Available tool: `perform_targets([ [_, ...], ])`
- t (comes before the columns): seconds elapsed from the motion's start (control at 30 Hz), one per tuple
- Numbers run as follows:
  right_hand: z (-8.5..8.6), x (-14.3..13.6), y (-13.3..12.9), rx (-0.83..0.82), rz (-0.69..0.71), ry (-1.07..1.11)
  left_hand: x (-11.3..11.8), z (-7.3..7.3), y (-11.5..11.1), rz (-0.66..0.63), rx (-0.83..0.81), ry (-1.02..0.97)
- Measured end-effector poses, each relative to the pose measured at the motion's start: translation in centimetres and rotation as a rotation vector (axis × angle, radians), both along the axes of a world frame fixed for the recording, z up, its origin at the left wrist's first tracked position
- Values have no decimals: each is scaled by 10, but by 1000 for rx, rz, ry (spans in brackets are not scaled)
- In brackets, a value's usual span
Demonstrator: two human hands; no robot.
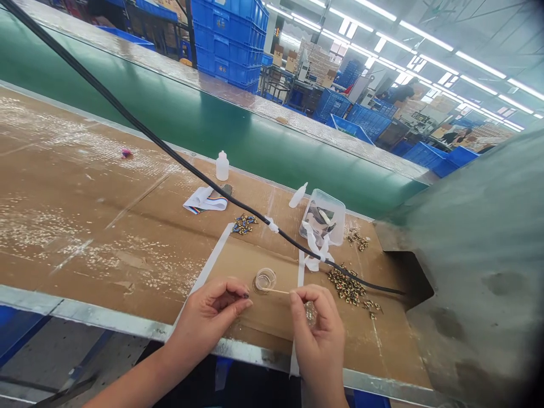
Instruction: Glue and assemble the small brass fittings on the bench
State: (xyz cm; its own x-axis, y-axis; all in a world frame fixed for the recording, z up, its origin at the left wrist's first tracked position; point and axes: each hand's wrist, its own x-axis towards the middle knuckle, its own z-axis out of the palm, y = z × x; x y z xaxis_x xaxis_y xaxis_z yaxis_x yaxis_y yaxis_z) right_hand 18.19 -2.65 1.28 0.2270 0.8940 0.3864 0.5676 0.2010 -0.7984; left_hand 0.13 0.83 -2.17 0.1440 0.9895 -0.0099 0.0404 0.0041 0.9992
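Note:
My right hand [319,334] pinches a thin wooden stick [278,291] between thumb and forefinger. The stick's far end reaches to a small clear round cup [266,279] on the cardboard. Left of that cup, my left hand [215,311] is closed, thumb and fingers brought together; a tiny dark spot shows at the fingertips, too small to name. A small clear object [310,313] is partly hidden behind my right hand's fingers. A heap of small gold-and-black parts [347,285] lies to the right, and a smaller group of blue-and-gold parts [244,224] lies beyond the cup.
A black cable [204,177] crosses above the cardboard-covered bench [127,243]. Toward the back are a white squeeze bottle [221,166], a lying dropper bottle [298,195], a striped ribbon [206,199] and a clear plastic box [335,211]. A metal panel [476,272] bounds the right; a green conveyor [238,133] runs behind.

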Motion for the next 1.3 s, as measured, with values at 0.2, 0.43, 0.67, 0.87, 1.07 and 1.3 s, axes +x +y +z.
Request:
perform_targets([
  [0.2,-5,-13,-9,-122,28,235,-1,0,-2,-3,3,-11],
  [0.43,-5,-16,-8,-137,40,216,-1,0,-1,-12,-11,-14],
  [0.67,-3,-16,-7,-129,39,173,-2,-1,-2,-15,-3,11],
  [0.87,1,-16,-5,-37,23,59,-2,-1,-2,-12,24,43],
  [1.07,4,-16,-5,-36,33,46,-1,1,-2,-22,22,57],
  [1.3,4,-7,-1,-17,0,33,-2,3,-2,-27,18,83],
])
